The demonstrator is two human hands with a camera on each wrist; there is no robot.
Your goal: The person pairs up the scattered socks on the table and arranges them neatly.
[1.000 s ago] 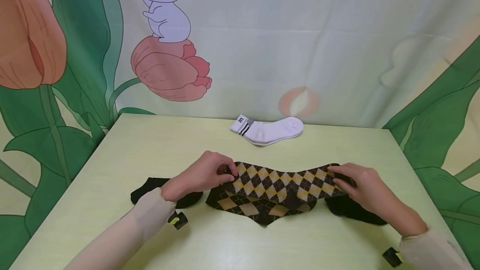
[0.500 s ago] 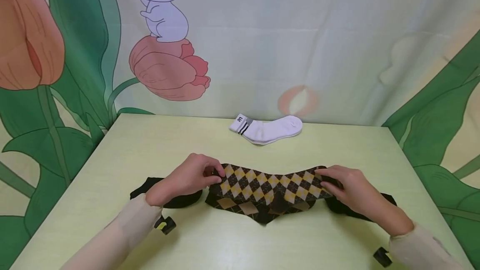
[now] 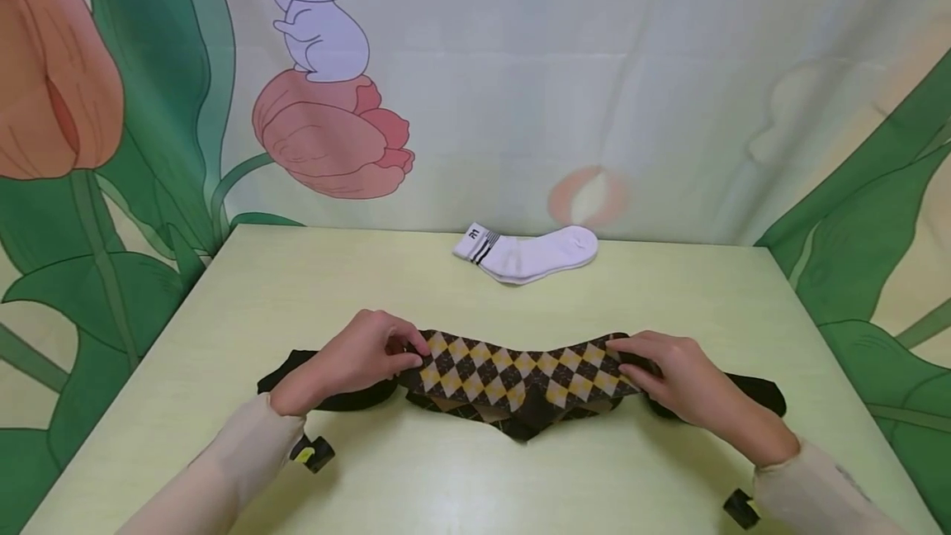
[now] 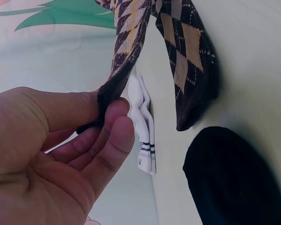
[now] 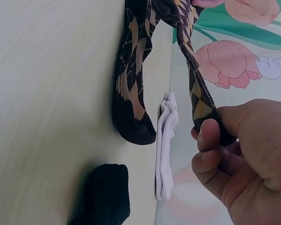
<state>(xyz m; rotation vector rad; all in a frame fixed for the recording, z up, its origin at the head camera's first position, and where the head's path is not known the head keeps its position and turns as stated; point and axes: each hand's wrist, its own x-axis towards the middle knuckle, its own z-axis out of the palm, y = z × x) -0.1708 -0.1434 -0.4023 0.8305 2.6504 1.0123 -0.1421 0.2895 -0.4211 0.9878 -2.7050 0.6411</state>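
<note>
A brown-black argyle sock with yellow and tan diamonds [image 3: 475, 370] is stretched sideways between my hands, sagging in the middle. My left hand [image 3: 364, 357] pinches its left end between thumb and fingers. The dark right end is pinched by my right hand [image 3: 679, 374]. Just beneath it, a second argyle sock [image 4: 187, 44] with larger tan diamonds lies flat on the table; in the head view the held sock covers most of it. Both wrist views show the held sock raised above the lower one.
White socks with black stripes [image 3: 527, 254] lie near the table's back edge. One black sock [image 3: 286, 363] is partly behind my left wrist, another black item [image 3: 761, 390] partly behind my right hand. A printed curtain [image 3: 475, 89] hangs behind the pale table [image 3: 475, 485].
Both hands have moved left and slightly toward me with the held sock. It now covers more of the argyle sock beneath, and the black item at right shows more.
</note>
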